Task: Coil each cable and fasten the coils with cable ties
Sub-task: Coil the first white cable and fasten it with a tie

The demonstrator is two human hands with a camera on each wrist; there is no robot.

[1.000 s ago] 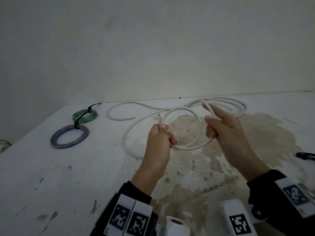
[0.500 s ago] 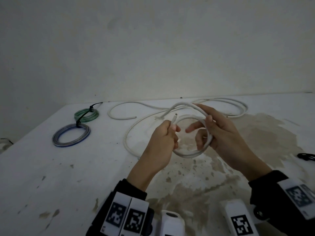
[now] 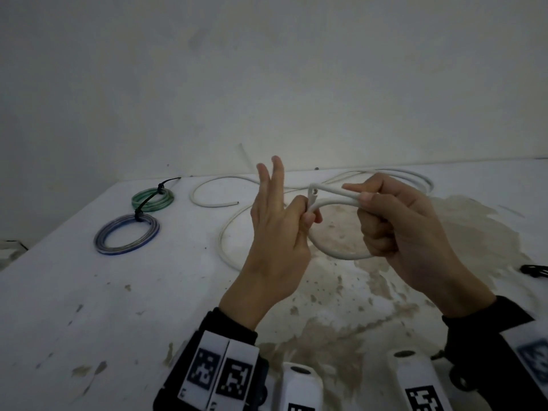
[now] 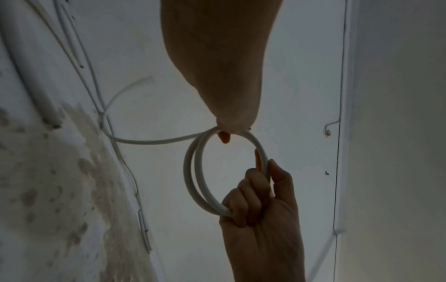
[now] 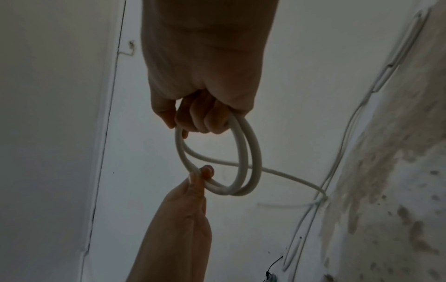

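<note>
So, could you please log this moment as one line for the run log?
left hand: pinches white cable near end | right hand: grips coil | green coil, blue coil: tied on table

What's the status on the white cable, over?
Left hand pinches white cable coil; right hand grips opposite side. Two loops formed, rest loose on table. Nothing obstructing.

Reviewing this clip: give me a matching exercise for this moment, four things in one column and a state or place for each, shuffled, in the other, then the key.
Column 1
1. thick white cable
2. green coiled cable
3. blue coiled cable
4. loose black cable tie

Column 2
A. lying at the table's right edge
B. tied coil, farthest back on the left
C. partly looped, pinched by the left hand and gripped by the right hand
D. tied coil, nearer the camera on the left

Pairs: 1-C, 2-B, 3-D, 4-A
</note>
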